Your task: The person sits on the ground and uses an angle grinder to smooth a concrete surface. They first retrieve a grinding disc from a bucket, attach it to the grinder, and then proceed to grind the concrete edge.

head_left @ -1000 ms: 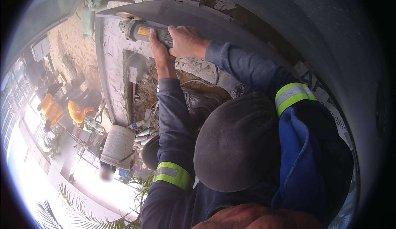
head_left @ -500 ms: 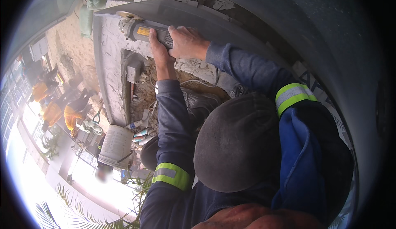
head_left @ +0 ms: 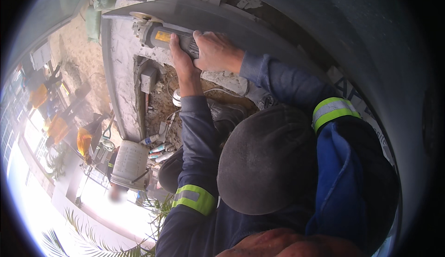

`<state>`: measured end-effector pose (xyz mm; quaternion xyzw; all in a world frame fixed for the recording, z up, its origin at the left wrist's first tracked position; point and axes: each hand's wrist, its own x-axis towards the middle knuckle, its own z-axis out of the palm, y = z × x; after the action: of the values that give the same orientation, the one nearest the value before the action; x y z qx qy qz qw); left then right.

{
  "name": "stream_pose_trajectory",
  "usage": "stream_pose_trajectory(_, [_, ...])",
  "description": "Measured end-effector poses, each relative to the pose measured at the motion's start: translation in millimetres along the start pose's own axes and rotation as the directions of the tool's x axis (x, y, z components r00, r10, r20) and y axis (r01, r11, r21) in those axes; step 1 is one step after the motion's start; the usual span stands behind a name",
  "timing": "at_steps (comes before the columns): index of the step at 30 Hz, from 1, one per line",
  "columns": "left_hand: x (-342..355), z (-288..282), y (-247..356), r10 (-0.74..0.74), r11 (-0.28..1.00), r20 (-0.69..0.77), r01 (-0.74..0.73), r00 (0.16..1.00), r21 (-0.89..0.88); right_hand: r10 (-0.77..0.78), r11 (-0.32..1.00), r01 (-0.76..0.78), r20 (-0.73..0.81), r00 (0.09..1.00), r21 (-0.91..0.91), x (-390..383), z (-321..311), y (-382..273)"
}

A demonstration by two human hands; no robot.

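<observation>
An angle grinder (head_left: 163,35) with a grey body and a yellow label lies across the upper middle of the view. My left hand (head_left: 184,62) wraps its body from below, thumb up along the side. Around the rear end of the body is my right hand (head_left: 217,52), close beside the left. The grinder's pale round disc (head_left: 143,16) meets the near face of a dark grey curved slab (head_left: 194,14); whether it touches the slab I cannot tell. Under the grinder is a pale, rough mortar ledge (head_left: 123,48).
A dusty white bucket (head_left: 129,162) stands at lower left, near several tubes or bottles (head_left: 161,150). Rubble and a cable (head_left: 227,90) lie below my hands. People in orange (head_left: 85,139) and a shovel (head_left: 109,129) are farther left. Green sacks (head_left: 92,23) lie at upper left.
My hands and forearms have shifted slightly right, the grinder staying in both hands. The person in orange nearest the shovel has changed posture. The view has drifted slightly.
</observation>
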<state>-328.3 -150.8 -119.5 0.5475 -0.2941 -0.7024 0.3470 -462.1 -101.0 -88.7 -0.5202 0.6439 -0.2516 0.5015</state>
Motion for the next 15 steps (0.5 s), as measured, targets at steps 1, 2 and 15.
stream_pose_trajectory(1, [0,0,-1,0.001,1.000,-0.004,-0.001,1.000,-0.003,0.006,1.000,-0.006,-0.003,1.000,-0.008,0,-1,0])
stream_pose_trajectory(2, [1,0,-2,0.000,1.000,-0.001,0.000,1.000,-0.008,0.008,1.000,-0.008,-0.007,1.000,-0.012,0,0,0])
stream_pose_trajectory(15, [13,-7,-1,-0.010,1.000,0.001,0.010,1.000,-0.027,0.012,1.000,-0.012,0.003,1.000,0.003,15,8,3])
